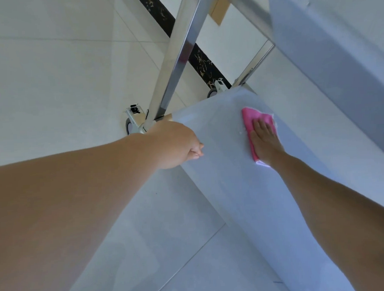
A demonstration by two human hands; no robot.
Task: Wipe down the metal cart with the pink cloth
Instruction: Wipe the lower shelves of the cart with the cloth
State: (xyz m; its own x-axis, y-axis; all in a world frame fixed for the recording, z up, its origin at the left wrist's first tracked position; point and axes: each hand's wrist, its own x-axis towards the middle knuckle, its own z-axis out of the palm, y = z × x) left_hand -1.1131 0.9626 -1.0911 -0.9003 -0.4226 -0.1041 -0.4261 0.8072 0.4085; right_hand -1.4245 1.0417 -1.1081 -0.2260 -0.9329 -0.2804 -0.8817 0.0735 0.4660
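- Right hand [265, 139]: fingers straight and together, palm flat, pressing the pink cloth [253, 122] onto the lower shelf [228, 176] of the metal cart [177, 57]
- Cloth lies folded near the shelf's far end, partly under the palm
- Left hand [177, 144]: fingers curled over the shelf's left edge, gripping it just beside the corner post
- Caster wheel [133, 124] on tiled floor [49, 75] below that corner
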